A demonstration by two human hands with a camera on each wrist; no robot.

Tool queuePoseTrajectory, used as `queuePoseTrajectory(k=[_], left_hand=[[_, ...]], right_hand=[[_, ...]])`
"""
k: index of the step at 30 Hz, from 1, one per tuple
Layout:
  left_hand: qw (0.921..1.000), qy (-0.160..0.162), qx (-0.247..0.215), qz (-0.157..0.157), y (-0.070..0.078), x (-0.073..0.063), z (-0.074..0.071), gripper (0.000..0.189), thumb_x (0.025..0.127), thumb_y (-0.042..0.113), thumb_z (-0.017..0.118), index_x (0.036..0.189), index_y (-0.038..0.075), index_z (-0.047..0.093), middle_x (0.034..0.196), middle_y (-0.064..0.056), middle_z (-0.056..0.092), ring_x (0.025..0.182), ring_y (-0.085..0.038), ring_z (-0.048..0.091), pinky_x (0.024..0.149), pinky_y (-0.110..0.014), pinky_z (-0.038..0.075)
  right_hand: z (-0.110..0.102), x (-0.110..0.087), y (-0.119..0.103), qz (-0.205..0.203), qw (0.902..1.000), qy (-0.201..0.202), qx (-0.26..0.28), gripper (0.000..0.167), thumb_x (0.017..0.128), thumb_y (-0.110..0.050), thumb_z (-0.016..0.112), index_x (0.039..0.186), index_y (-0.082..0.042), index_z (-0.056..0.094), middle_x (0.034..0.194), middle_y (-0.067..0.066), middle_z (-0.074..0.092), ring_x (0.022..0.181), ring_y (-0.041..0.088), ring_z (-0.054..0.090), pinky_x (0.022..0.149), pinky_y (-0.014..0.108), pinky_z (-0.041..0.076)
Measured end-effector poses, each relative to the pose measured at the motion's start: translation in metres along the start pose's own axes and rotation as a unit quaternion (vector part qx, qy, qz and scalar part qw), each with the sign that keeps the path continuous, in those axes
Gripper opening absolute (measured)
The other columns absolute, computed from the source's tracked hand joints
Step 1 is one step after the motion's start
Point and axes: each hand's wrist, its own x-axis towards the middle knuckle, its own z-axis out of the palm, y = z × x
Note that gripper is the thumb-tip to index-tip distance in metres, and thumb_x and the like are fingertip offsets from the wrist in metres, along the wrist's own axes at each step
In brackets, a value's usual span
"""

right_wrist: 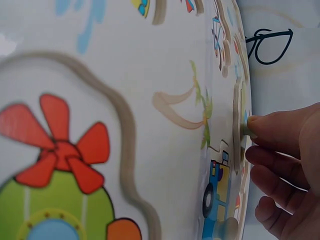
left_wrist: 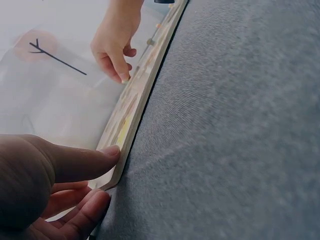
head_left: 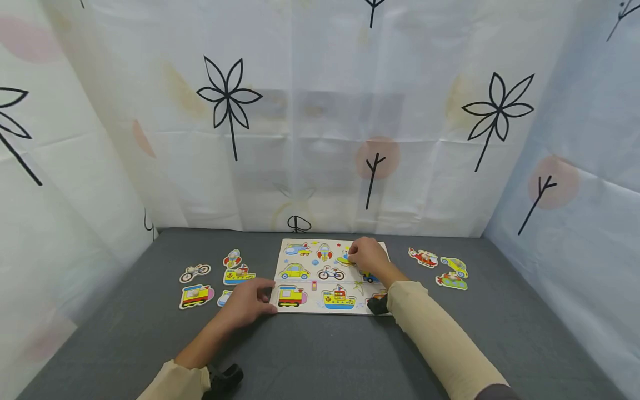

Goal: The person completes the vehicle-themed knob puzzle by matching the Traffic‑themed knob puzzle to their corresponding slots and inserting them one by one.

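A wooden puzzle board (head_left: 315, 304) printed with vehicles lies flat on the grey table. My left hand (head_left: 245, 303) holds its near left corner; in the left wrist view the thumb (left_wrist: 102, 159) lies on top and the other fingers are at the edge below. Over the upper right of the board, my right hand (head_left: 370, 255) pinches a small knob (right_wrist: 247, 131) between thumb and index finger. The knob belongs to a yellow-green flying-saucer piece (head_left: 344, 260), partly hidden by the fingers. That piece is at its place on the board; whether it sits fully down, I cannot tell.
Left of the board lie loose motorcycle (head_left: 195, 272), train (head_left: 196, 296), rocket (head_left: 232, 259) and ship (head_left: 239, 275) pieces, plus one partly hidden piece (head_left: 224, 299). Helicopter (head_left: 423, 258), car (head_left: 455, 266) and green submarine (head_left: 452, 281) pieces lie right. A patterned cloth (head_left: 320, 189) stands behind.
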Motion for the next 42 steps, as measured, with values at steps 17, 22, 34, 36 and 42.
queuePoseTrajectory(k=[17,22,34,36,42], left_hand=[[0.9964,-0.042,-0.073,-0.002,-0.005,0.004,-0.010,0.054,0.070,0.001,0.085,0.121,0.001,0.067,0.113,-0.005,0.064,0.086,-0.017,0.059,0.072,-0.030,0.049],[0.9976,-0.045,-0.053,0.005,-0.004,0.005,-0.011,0.055,0.070,0.001,0.085,0.121,0.001,0.067,0.107,-0.005,0.065,0.085,-0.017,0.059,0.073,-0.033,0.050],[0.9971,-0.046,0.031,0.052,-0.005,0.004,-0.010,0.056,0.069,0.010,0.088,0.120,0.004,0.068,0.124,-0.010,0.063,0.117,-0.030,0.056,0.100,-0.049,0.041],[0.9965,-0.047,0.035,0.060,-0.005,0.004,-0.011,0.055,0.069,0.011,0.088,0.120,0.004,0.068,0.124,-0.010,0.063,0.119,-0.031,0.055,0.101,-0.049,0.040],[0.9946,-0.054,0.036,0.081,-0.008,0.006,-0.012,0.055,0.071,0.012,0.087,0.121,0.002,0.067,0.126,-0.011,0.063,0.121,-0.033,0.054,0.103,-0.050,0.038]], right_hand=[[0.001,-0.001,-0.002,0.013,0.9999,-0.003,0.001,0.008,0.089,-0.019,0.070,0.091,-0.013,0.075,0.089,-0.001,0.067,0.075,0.015,0.057,0.069,0.035,0.050],[0.000,-0.002,-0.003,0.022,0.9997,0.001,0.007,0.010,0.089,-0.019,0.070,0.095,-0.012,0.075,0.092,0.000,0.067,0.079,0.016,0.058,0.074,0.037,0.051],[0.001,-0.004,-0.004,0.026,0.9997,0.003,-0.001,0.012,0.089,-0.020,0.071,0.097,-0.012,0.075,0.092,0.000,0.068,0.081,0.017,0.059,0.075,0.038,0.051],[0.002,-0.004,-0.004,0.024,0.9997,0.006,-0.002,0.012,0.089,-0.020,0.071,0.097,-0.012,0.075,0.092,0.000,0.068,0.081,0.017,0.059,0.074,0.038,0.051],[0.003,-0.003,-0.003,0.021,0.9997,0.011,-0.003,0.013,0.089,-0.020,0.071,0.098,-0.012,0.075,0.094,0.000,0.069,0.084,0.018,0.061,0.075,0.038,0.051]])
